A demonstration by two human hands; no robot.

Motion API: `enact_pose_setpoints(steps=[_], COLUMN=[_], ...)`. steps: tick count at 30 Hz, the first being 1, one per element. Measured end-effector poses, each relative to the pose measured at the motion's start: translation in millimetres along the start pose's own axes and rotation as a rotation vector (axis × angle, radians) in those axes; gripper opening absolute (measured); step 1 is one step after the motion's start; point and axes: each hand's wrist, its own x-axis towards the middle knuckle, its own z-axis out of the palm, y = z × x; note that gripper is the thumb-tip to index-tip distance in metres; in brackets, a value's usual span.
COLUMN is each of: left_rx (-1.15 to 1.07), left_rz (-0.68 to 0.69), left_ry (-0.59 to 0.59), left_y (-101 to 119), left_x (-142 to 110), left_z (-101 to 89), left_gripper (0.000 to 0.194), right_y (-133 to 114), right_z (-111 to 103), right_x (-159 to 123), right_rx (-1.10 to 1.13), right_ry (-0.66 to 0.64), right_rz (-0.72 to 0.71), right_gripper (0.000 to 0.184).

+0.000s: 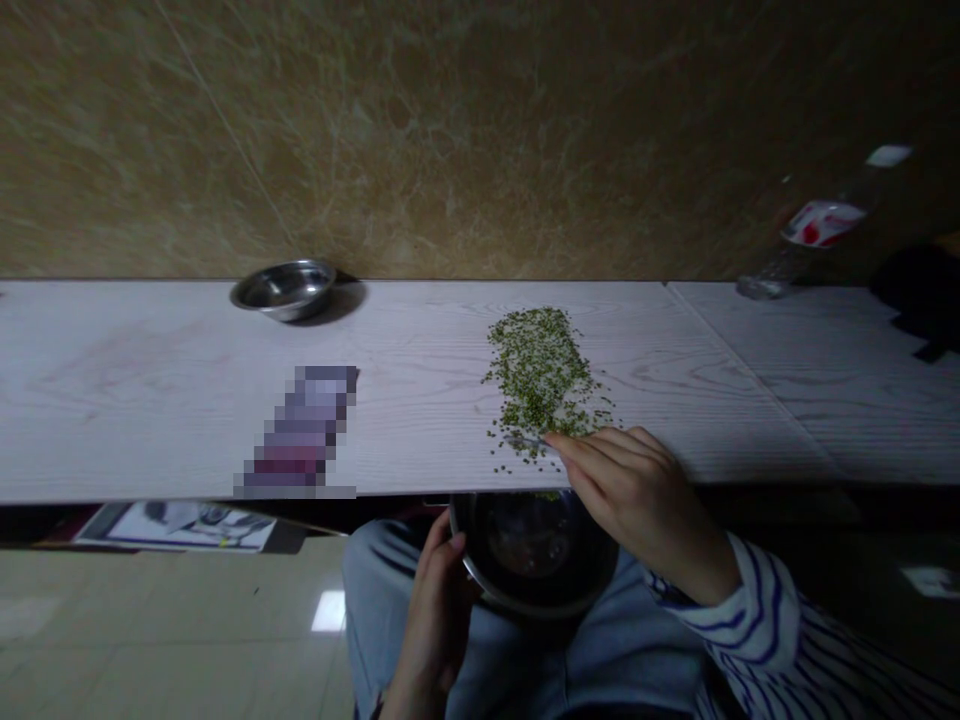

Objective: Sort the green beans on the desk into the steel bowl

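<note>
Green beans lie loose on the pale table, strewn in a patch whose long axis runs from near the wall toward the front edge, roughly square to that edge. The right hand is the nearer of the two: it reaches in over the edge at the near right corner of the patch, so most of the beans lie beyond its fingertips and slightly to the left, with a few stray ones off to the right. Its fingers are pressed together, pinching a thin grey tool that points left across the near end of the beans; in this dim light it could be a spoon or a flat scraper.

Below the front edge, in line with the near end of the patch, a large metal bowl sits open side up over the lap. The left hand grips its left side, thumb on the rim and fingers curled round the outside. A smaller metal dish stands toward the back of the table, well to the left of the beans.
</note>
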Motion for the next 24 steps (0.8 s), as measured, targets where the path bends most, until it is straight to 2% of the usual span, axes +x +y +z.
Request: enact_pose_setpoints(steps=[10,19,24], left_rx=[0.037,0.049,0.043], left_rz=[0.010,0.018,0.009], left_ry=[0.039,0.028,-0.007], left_y=[-5,-4,-4], left_x=[0,-3,-3], left_z=[1.5,3.8,1.3], left_gripper=[0.048,0.048,0.046], right_y=[14,5,10], right_z=[-12,-17,-17], right_x=[-24,-31,-37], right_rx=[-0.043,0.016,-0.006], right_ry=[0.017,-0.003,0.013], right_rz=[0.016,-0.010,0.008], right_gripper=[0.025,0.025,0.027])
